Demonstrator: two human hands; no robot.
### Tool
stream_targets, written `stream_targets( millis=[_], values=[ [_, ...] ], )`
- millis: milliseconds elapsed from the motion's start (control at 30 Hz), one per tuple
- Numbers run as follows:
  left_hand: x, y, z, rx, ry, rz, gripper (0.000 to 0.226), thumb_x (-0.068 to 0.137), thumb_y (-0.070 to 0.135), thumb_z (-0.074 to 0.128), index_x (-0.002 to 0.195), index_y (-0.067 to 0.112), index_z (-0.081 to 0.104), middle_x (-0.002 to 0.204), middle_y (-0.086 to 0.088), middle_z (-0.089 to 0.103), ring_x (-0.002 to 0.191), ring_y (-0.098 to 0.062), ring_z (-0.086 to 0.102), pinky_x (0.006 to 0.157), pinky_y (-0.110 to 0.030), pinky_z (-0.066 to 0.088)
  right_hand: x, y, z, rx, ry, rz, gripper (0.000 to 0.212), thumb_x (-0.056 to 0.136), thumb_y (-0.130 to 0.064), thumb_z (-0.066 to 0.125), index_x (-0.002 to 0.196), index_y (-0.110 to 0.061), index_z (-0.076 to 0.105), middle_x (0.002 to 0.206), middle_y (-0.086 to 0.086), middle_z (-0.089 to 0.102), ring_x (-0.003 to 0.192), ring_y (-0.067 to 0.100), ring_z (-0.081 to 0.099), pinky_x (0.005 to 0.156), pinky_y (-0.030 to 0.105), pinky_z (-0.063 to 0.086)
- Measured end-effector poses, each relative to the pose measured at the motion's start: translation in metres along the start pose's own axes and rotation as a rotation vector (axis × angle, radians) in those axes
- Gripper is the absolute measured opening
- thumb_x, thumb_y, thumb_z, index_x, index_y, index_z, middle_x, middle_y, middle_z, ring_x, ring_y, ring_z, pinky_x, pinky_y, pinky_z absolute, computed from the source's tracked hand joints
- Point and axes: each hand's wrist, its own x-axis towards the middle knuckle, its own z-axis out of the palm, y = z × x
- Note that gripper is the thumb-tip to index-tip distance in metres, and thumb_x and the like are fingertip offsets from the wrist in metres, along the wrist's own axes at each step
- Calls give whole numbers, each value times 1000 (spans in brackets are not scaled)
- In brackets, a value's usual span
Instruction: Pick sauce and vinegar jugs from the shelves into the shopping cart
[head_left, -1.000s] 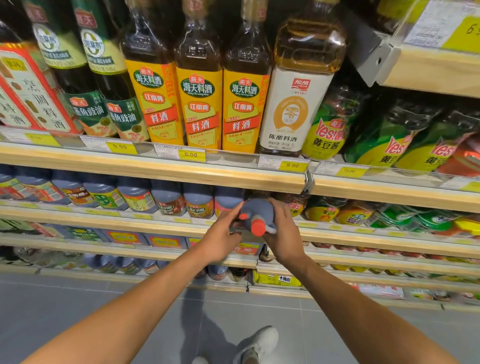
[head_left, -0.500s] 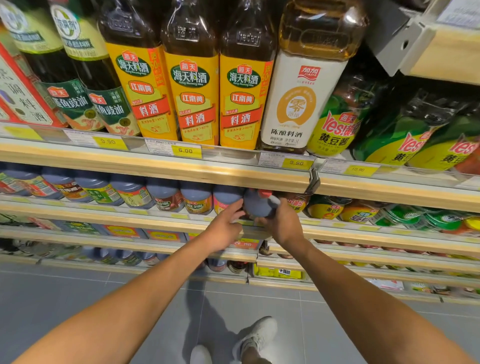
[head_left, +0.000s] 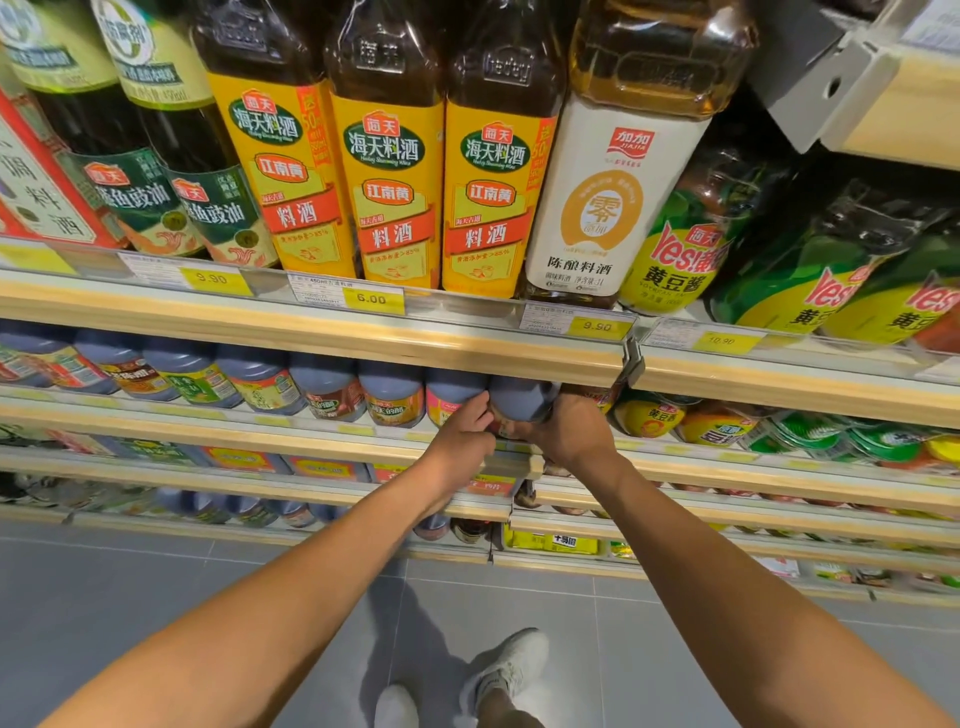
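A dark jug (head_left: 519, 399) with a grey-blue shoulder sits at the right end of a row of similar jugs (head_left: 327, 387) on the second shelf. Its top is tucked under the shelf board above, so the cap is hidden. My left hand (head_left: 464, 431) presses on its left side and my right hand (head_left: 569, 431) wraps its right side. Both hands hold the jug between them. No shopping cart is in view.
The wooden shelf edge (head_left: 332, 332) with yellow price tags hangs just above the jug. Tall cooking-wine bottles (head_left: 387, 156) stand on the upper shelf. Green and yellow sauce jars (head_left: 649, 418) sit to the right. Lower shelves, grey floor tiles (head_left: 156, 587) and my white shoes lie below.
The jug, held out in front of the shelf with its red cap showing, has moved forward into the row on the second shelf. Both hands went with it.
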Motion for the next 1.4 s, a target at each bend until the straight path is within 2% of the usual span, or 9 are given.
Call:
stream_targets(
  millis=[100, 200, 333, 500, 700, 867, 1100, 1267, 1400],
  values=[
    [0, 2, 2, -5, 17, -15, 69, 85, -23, 34, 124, 33, 42, 114, 30, 51, 122, -1, 45, 82, -7, 44, -2, 1, 2, -62, 54, -42, 41, 80, -59, 77, 79, -21, 63, 84, 10, 72, 82, 28, 69, 60, 28, 37],
    [1, -1, 1, 3, 5, -13, 68, 86, -20, 36, 127, 34, 39, 124, 24, 50, 139, -9, 39, 100, -22, 41, -5, 3, 6, -62, 105, -105, 47, 86, -53, 74, 100, -8, 67, 95, 16, 73, 88, 35, 68, 64, 29, 37],
    [0, -4, 1, 42, -25, 5, 75, 88, -17, 37, 142, 34, 39, 143, 15, 43, 148, -11, 30, 116, -36, 32, 2, 12, 5, -81, 99, -91, 33, 89, -46, 72, 92, -15, 60, 92, 15, 72, 86, 37, 68, 63, 31, 38],
    [1, -6, -4, 87, -8, -20, 79, 88, -16, 39, 158, 19, 28, 161, 4, 34, 150, -15, 31, 110, -34, 34, 6, 18, 4, -150, 137, -82, 41, 89, -45, 71, 112, -11, 64, 99, 16, 74, 90, 40, 68, 64, 34, 45],
    [2, -10, -14, 183, -22, -41, 71, 91, -15, 42, 156, 11, 32, 160, -3, 36, 149, -18, 33, 118, -32, 31, 7, 18, 4, -145, 123, -75, 41, 90, -46, 70, 108, -9, 63, 100, 18, 73, 92, 40, 68, 64, 33, 40],
    [-8, -23, -32, 311, -26, -38, 60, 94, -9, 45, 152, 10, 42, 154, -4, 45, 144, -19, 40, 112, -26, 33, 0, 19, 10, -29, 121, -43, 42, 89, -45, 71, 114, -14, 56, 103, 13, 72, 94, 37, 67, 67, 35, 46],
    [-34, -36, -57, 403, 48, -15, 53, 97, 1, 47, 146, 21, 50, 148, -1, 51, 111, -8, 60, 81, -14, 46, -24, 12, 17, 37, 123, -2, 43, 91, -50, 67, 108, -20, 41, 106, 10, 71, 97, 36, 67, 73, 43, 53],
    [-56, -39, -70, 521, 29, -3, 59, 95, 4, 49, 151, 22, 44, 157, 1, 42, 143, -18, 40, 112, -29, 37, -47, 7, 19, 60, 97, -10, 61, 93, -54, 62, 141, -25, 38, 109, 3, 71, 98, 29, 68, 74, 40, 53],
    [-78, -32, -77, 656, 61, 63, 60, 95, 11, 50, 153, 25, 39, 159, 4, 38, 141, -18, 41, 110, -29, 36, -60, 0, 22, 14, 129, -58, 64, 91, -54, 65, 142, -24, 41, 120, 4, 65, 110, 30, 64, 85, 44, 55]
  ],
)
